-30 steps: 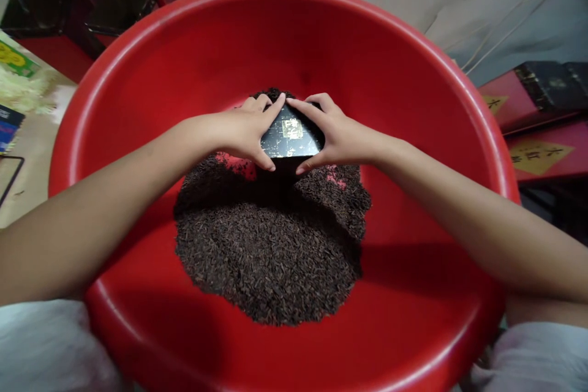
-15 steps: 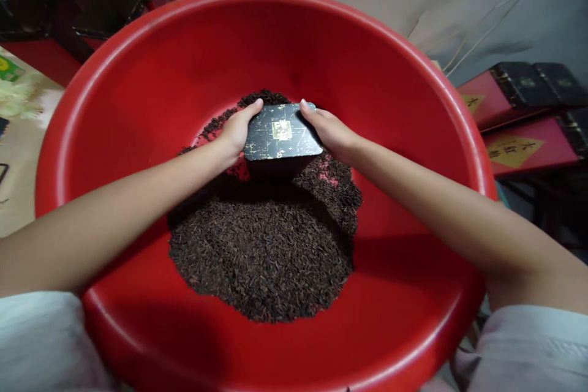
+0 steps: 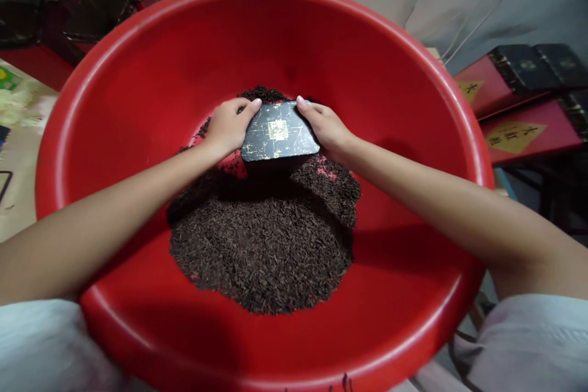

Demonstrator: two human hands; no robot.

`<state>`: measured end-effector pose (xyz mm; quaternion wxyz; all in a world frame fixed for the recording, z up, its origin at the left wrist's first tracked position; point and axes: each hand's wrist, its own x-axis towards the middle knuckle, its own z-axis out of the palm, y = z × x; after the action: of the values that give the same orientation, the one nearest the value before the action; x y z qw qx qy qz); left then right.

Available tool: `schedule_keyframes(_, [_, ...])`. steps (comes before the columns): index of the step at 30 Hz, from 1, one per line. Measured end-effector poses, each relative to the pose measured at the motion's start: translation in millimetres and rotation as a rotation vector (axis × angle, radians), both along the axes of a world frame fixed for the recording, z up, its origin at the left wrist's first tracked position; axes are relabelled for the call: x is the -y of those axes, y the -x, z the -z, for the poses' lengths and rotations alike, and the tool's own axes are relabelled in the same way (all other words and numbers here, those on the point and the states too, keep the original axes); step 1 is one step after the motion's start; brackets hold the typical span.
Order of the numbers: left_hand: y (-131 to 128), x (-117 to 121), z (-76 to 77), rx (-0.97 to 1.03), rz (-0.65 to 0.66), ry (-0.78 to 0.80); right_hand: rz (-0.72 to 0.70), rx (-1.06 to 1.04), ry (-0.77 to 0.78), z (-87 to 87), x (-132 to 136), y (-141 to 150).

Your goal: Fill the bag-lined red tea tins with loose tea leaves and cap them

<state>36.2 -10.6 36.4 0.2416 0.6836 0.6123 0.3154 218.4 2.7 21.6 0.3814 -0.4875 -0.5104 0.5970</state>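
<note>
A big red plastic basin [image 3: 138, 67] fills the view, with a heap of dark loose tea leaves [image 3: 264, 239] on its bottom. At the far edge of the heap stands a black box with a gold emblem on its lid [image 3: 279, 132]. My left hand [image 3: 228, 125] grips the box's left side and my right hand [image 3: 324, 125] grips its right side, fingertips on the lid's far corners. The box's red body is mostly hidden below the lid and in the leaves.
Red boxes with black lids lie stacked at the right [image 3: 519, 82]. More black-lidded boxes stand at the back left [image 3: 92, 0]. A tan surface with printed items shows at the left edge [image 3: 18, 135]. White cloth covers my knees at the bottom corners.
My hands slid from on top of the lid out to the box's two sides. The box's lid now shows fully. The camera shifted slightly.
</note>
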Motion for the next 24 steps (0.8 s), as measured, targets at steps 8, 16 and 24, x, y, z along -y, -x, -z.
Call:
schedule_keyframes(8, [-16.4, 8.6, -20.0, -0.490, 0.452, -0.113, 0.000, -0.259, -0.015, 12.0, 12.1, 10.7])
schedule_keyframes(16, [-23.6, 4.5, -25.5, -0.463, 0.156, -0.003, -0.101, -0.173, 0.000, 7.8, 11.5, 6.3])
schedule_keyframes(24, [-25.7, 10.2, -34.8, -0.629, 0.206, 0.017, -0.208, -0.135, 0.116, -11.3, 17.2, 2.6])
